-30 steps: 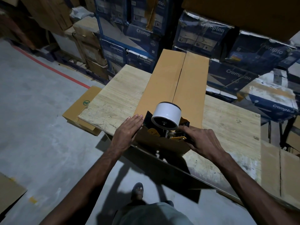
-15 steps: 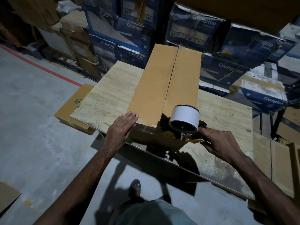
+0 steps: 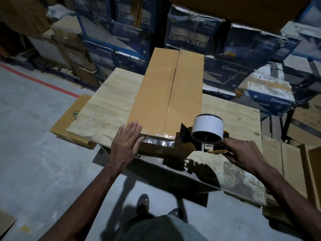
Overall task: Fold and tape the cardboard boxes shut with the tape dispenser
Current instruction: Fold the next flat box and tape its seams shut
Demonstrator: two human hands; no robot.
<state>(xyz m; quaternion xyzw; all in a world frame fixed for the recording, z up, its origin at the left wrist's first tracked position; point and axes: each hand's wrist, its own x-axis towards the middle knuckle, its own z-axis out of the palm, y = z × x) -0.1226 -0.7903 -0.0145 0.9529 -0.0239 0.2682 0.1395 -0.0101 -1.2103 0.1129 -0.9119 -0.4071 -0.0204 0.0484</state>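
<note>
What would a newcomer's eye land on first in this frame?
The long cardboard box lies lengthwise on the wooden table, its flaps meeting in a centre seam. At its near right corner sits the tape dispenser with a white roll, gripped by the right hand; the left hand lies flat on the near left corner. Blue cartons stack behind.

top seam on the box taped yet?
No, the seam along the box top is bare cardboard; shiny tape shows only across the near end, by the dispenser.
</note>
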